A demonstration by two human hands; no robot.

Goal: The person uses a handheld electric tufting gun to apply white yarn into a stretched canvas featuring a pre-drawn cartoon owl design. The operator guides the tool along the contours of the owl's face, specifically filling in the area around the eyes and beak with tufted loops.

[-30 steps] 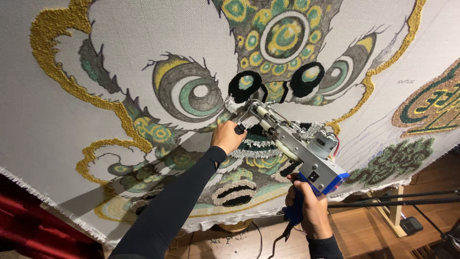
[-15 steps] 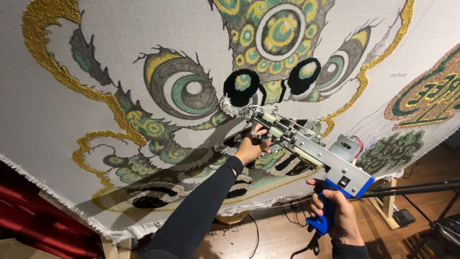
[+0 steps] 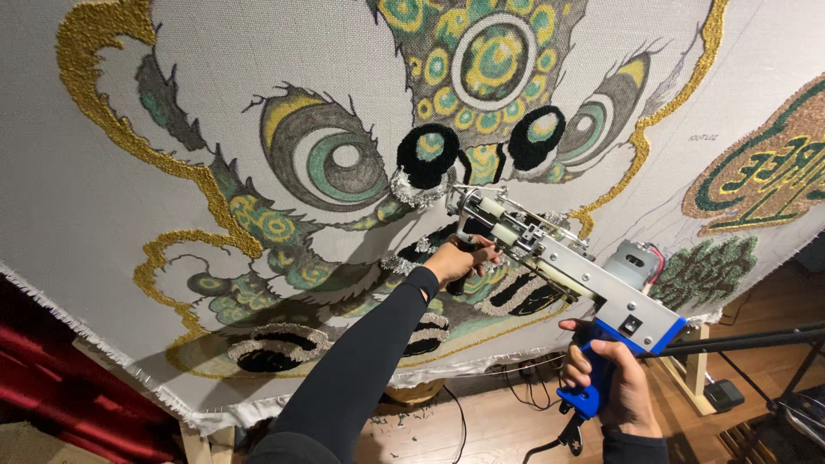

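The tufting gun [image 3: 559, 266] lies with its long axis diagonal, nose pointing up-left into the stretched cloth [image 3: 129, 223] near its lower edge. Left hand [image 3: 460, 260] is wrapped around the front grip. Right hand [image 3: 614, 387] is clenched on the blue rear handle [image 3: 593, 391].

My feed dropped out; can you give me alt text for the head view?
A person presses a tufting gun against a stretched grey cloth bearing a partly tufted lion-mask design. The left hand holds the front handle, and the right hand holds the blue rear handle.
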